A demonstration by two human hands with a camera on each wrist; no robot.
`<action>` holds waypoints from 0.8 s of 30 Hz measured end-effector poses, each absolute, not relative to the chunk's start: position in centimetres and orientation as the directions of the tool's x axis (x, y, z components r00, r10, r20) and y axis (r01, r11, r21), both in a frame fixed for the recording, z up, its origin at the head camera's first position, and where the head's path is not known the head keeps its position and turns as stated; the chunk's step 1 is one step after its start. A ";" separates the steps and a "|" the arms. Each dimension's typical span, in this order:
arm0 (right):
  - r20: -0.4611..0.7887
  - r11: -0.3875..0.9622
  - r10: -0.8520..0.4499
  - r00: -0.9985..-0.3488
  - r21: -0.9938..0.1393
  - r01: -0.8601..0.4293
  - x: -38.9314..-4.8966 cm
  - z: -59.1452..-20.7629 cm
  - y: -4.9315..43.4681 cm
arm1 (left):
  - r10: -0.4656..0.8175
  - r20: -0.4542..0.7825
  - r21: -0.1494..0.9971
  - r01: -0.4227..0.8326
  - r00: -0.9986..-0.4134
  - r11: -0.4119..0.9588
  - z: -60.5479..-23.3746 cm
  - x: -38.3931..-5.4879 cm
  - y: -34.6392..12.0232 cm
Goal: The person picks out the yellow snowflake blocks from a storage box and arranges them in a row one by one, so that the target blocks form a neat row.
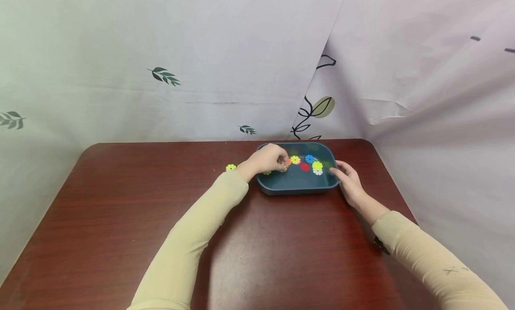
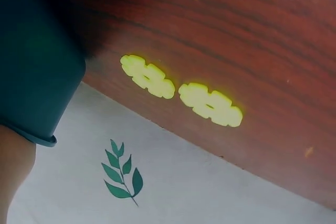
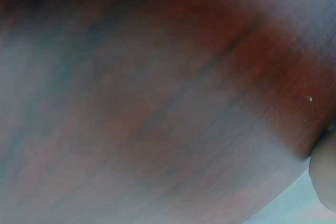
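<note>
A dark blue-green tray [image 1: 297, 191] with rounded corners stands at the back of the table. Inside lie flower-shaped plastic discs, among them a blue disc [image 1: 309, 159], a red disc [image 1: 304, 167], a yellow disc [image 1: 295, 160] and a white disc [image 1: 318, 171]. Over the tray's left part, my left hand [image 1: 268, 159] has curled fingers lowered among the discs. An orange disc [image 1: 288, 161] shows by its fingertips; whether they pinch a disc is hidden. My right hand [image 1: 349, 181] grips the tray's right rim, thumb over the edge and fingers outside.
On the reddish-brown table [image 1: 120, 220], left of the tray, lie two yellow discs, the outer yellow disc [image 2: 211, 105] and the nearer yellow disc [image 2: 147, 76]. A pale leaf-printed cloth [image 1: 201, 77] hangs behind the table's back edge. The right wrist view is mostly blurred tabletop.
</note>
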State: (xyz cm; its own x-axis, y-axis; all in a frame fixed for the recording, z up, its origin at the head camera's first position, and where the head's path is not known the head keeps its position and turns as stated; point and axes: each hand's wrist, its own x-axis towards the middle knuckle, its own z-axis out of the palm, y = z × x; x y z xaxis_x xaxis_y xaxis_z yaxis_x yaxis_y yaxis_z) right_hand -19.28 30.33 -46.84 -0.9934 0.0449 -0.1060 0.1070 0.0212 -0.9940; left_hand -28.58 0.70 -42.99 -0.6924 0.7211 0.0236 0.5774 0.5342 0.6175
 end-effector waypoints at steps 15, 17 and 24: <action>-0.102 -0.005 0.045 -0.994 -0.995 0.102 -19.3 -46.9 30.1 | 0.599 0.144 0.803 0.446 -0.788 0.394 -42.8 -28.8 -0.1; -0.104 0.005 0.045 -0.994 -0.995 0.104 -19.4 -46.9 30.1 | 0.586 0.148 0.811 0.437 -0.797 0.390 -42.7 -28.8 -0.2; -0.112 0.002 0.051 -0.992 -0.994 0.112 -19.5 -47.0 30.2 | 0.563 0.177 0.795 0.454 -0.807 0.401 -41.8 -28.7 -1.0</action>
